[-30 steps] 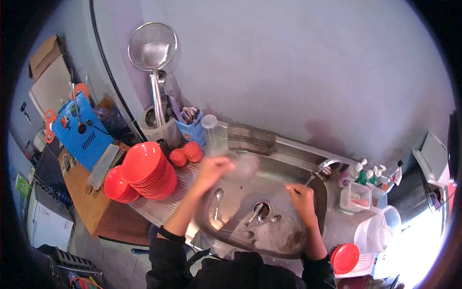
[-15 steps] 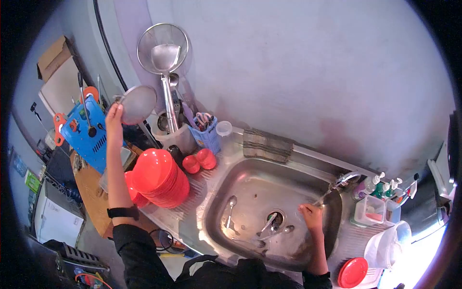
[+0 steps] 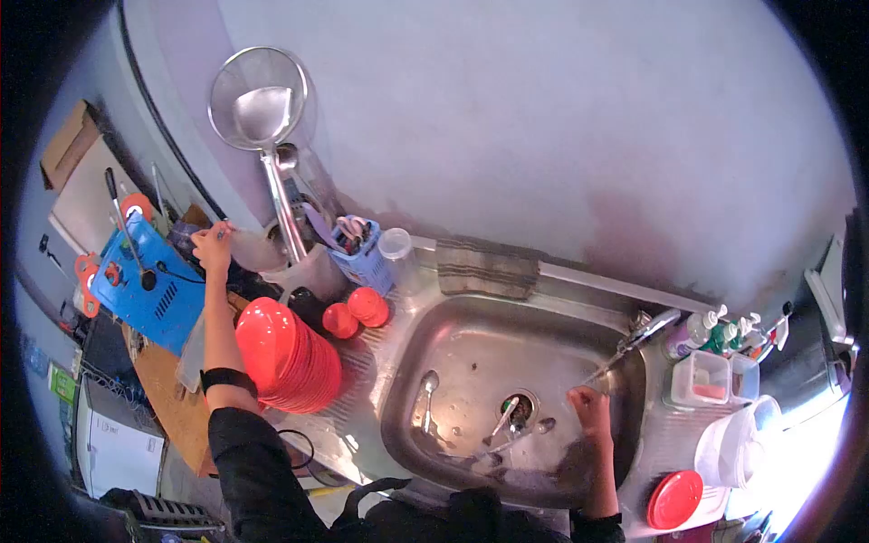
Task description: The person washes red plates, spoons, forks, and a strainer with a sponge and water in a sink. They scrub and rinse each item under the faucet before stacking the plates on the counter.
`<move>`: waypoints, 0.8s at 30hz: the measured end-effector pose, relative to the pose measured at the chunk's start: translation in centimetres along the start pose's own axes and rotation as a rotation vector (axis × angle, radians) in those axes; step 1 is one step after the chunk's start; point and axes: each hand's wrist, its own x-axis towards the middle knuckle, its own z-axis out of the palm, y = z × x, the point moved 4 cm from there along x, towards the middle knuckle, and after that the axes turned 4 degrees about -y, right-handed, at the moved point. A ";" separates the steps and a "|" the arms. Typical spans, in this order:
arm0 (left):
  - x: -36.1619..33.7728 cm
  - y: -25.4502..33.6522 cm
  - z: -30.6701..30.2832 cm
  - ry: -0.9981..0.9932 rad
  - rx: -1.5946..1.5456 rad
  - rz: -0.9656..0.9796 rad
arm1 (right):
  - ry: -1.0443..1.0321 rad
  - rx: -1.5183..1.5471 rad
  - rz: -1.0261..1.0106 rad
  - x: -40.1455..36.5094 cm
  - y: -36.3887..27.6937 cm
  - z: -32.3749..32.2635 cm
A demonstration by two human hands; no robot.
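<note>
At the upper left, my left hand point(image 3: 213, 244) is closed at the edge of a round fine-mesh strainer point(image 3: 256, 251), which is tilted beside a whitish tub of utensils point(image 3: 319, 279). A large wire skimmer point(image 3: 303, 109) and a metal turner point(image 3: 264, 113) stand upright in that tub. My right hand point(image 3: 590, 412) is over the right side of the steel sink point(image 3: 471, 330), below the tap point(image 3: 654, 331). Its fingers are curled, and what they hold, if anything, cannot be made out. Several spoons lie in the sink, one at the left point(image 3: 428, 387) and others by the drain point(image 3: 522, 409).
Stacked red bowls point(image 3: 290, 357) stand left of the sink, near red cups point(image 3: 367, 308) and a blue basket point(image 3: 364, 267). A striped cloth point(image 3: 487, 270) hangs on the back edge. Soap bottles point(image 3: 695, 335), clear containers point(image 3: 700, 377) and a red plate point(image 3: 675, 500) are at the right.
My left hand has lowered the strainer toward the utensil tub, and its mesh now shows more edge-on and blurred. The view has shifted slightly; my right hand stays over the sink.
</note>
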 end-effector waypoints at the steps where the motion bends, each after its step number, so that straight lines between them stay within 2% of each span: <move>1: 1.2 -1.8 1.8 0.011 0.057 0.071 | 0.020 0.027 0.009 -0.1 -0.1 -0.3; 2: 2.1 -2.7 3.3 0.066 -0.228 0.480 | 0.023 0.020 0.025 -0.2 0.3 -0.3; 3: 1.5 -1.8 3.1 0.052 -0.235 0.486 | 0.063 0.046 -0.009 -0.2 0.6 -0.3; 5: -0.2 -0.7 2.8 -0.240 -0.826 -0.066 | 0.121 0.062 -0.014 -0.5 1.2 -0.8; 7: -0.1 0.1 4.0 -0.334 -0.895 0.176 | 0.018 -0.038 0.050 -0.7 1.4 -1.4; 10: -1.7 2.1 4.9 -0.609 -0.757 0.183 | 0.099 -0.053 0.097 -1.6 2.3 -2.4; 11: -1.8 2.2 5.6 -0.699 -0.739 0.164 | 0.126 -0.038 0.056 -1.9 1.8 -3.0; 12: -3.0 4.2 4.0 -0.662 -0.477 0.268 | 0.150 -0.021 0.010 -2.1 1.4 -3.9; 13: -4.0 5.2 3.7 -0.761 -0.413 0.369 | 0.157 -0.028 0.032 -2.5 1.6 -4.9; 15: -6.4 7.9 2.4 -0.887 -0.427 0.441 | 0.265 -0.080 0.026 -3.2 1.5 -7.5; 17: -7.8 9.3 1.7 -0.909 -0.362 0.505 | 0.348 -0.125 0.095 -4.2 0.4 -10.8; 19: -9.7 10.2 1.0 -0.918 -0.298 0.561 | 0.458 -0.148 -0.021 -5.3 0.3 -14.2; 21: -12.6 11.3 0.4 -0.939 -0.080 0.691 | 0.547 -0.207 0.034 -6.0 0.5 -17.5; 22: -14.7 12.8 -0.8 -0.962 -0.135 0.693 | 0.559 -0.218 0.020 -6.1 1.1 -19.1; 24: -18.8 15.6 -3.2 -0.929 0.027 0.837 | 0.614 -0.235 0.012 -6.0 0.8 -21.6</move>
